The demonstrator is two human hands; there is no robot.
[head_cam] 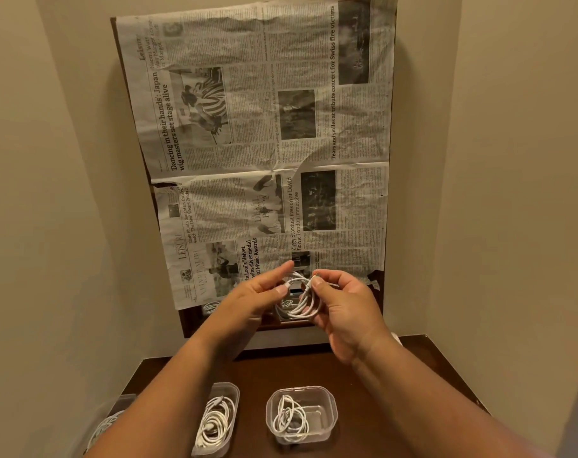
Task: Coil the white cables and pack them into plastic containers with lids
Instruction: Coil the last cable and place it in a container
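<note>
A white cable point(300, 305) wound into a small coil hangs in the air above the dark table, between both hands. My right hand point(342, 307) pinches the coil's right side, with one connector end sticking up by the fingertips. My left hand point(259, 292) holds the cable's left side between thumb and fingers, forefinger stretched out. On the table below stand two open clear plastic containers: the middle container point(327, 396) holds a loose white cable point(289, 418), the left container point(233, 391) holds a coiled white cable point(214, 423).
A third container with cable point(104, 431) shows at the bottom left, partly behind my left forearm. A mirror covered with newspaper point(264, 143) leans on the wall behind the table point(396, 385). Beige walls close in on both sides.
</note>
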